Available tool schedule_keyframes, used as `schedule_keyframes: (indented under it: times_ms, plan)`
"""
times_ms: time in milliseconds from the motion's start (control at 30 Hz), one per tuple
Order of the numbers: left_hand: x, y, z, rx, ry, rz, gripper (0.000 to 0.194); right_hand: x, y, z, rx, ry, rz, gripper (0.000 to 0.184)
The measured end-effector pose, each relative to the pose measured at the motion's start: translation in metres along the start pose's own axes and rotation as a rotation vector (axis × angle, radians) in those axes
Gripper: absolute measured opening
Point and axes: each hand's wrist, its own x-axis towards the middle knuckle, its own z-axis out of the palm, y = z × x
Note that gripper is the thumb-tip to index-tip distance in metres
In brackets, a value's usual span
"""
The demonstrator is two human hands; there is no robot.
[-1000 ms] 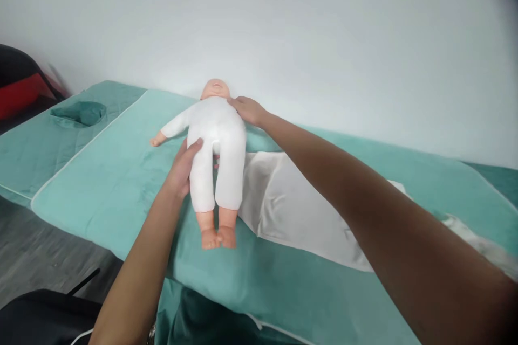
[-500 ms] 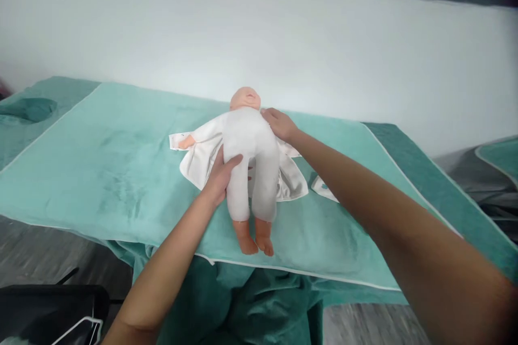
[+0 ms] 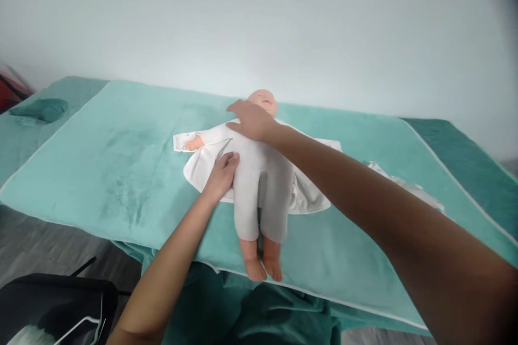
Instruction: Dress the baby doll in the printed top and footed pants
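A baby doll (image 3: 263, 161) in a white one-piece lies face up, its bare feet towards me. Under it spreads an unfastened white shirt (image 3: 198, 168); the doll's arm on the left lies in its sleeve, with the hand showing at the cuff. My left hand (image 3: 222, 175) rests against the doll's hip on the left, over the shirt, fingers bent close together; what they grip, if anything, is hidden. My right hand (image 3: 253, 119) reaches across the doll's chest, fingers apart, by the shoulder on the left and just below the head. My right forearm covers the doll's other arm.
A light green sheet (image 3: 133, 172) covers the table, which stands against a white wall (image 3: 259, 21). White cloth (image 3: 408, 186) lies on the right, partly behind my right arm. A black chair (image 3: 52, 302) stands at the lower left, with a white hanger-like wire on it.
My right hand has moved left, from one shoulder of the doll across to the other. The left thumb no longer lies over the doll's thigh. The view has shifted slightly.
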Motion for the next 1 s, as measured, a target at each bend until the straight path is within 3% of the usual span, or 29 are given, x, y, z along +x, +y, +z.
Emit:
schedule_keyframes:
  times_ms: [100,167,267,400,500,633,833,900,1000]
  plan:
    - [0.017,-0.001,-0.012,0.367,0.081,0.224,0.036,0.030,-0.026,0.016,-0.092,-0.306,-0.020,0.038]
    - [0.031,-0.002,-0.018,0.647,0.135,0.360,0.029,0.039,-0.033,0.023,-0.141,-0.390,-0.004,0.031]
    - [0.051,-0.004,-0.026,0.928,0.189,0.387,0.027,0.035,-0.027,0.020,-0.134,-0.271,0.029,0.035]
    - [0.079,-0.002,-0.036,1.014,0.301,0.308,0.024,0.010,-0.008,-0.001,0.018,-0.048,0.118,0.048]
    - [0.093,-0.001,-0.048,0.863,0.339,0.216,0.014,-0.007,-0.004,-0.014,0.064,-0.042,0.143,0.050]
    - [0.097,-0.003,-0.063,0.443,0.424,0.172,0.012,-0.016,-0.005,-0.019,0.049,-0.051,0.188,0.047]
    - [0.096,-0.003,-0.074,-0.134,0.309,0.059,0.008,-0.018,-0.003,-0.021,0.049,-0.105,0.261,0.040]
    - [0.097,-0.002,-0.076,-0.214,0.298,0.030,0.008,-0.020,-0.003,-0.023,0.030,-0.119,0.262,0.040]
    - [0.097,-0.001,-0.074,-0.211,0.373,0.062,0.006,-0.021,-0.001,-0.022,-0.043,-0.128,0.268,0.039]
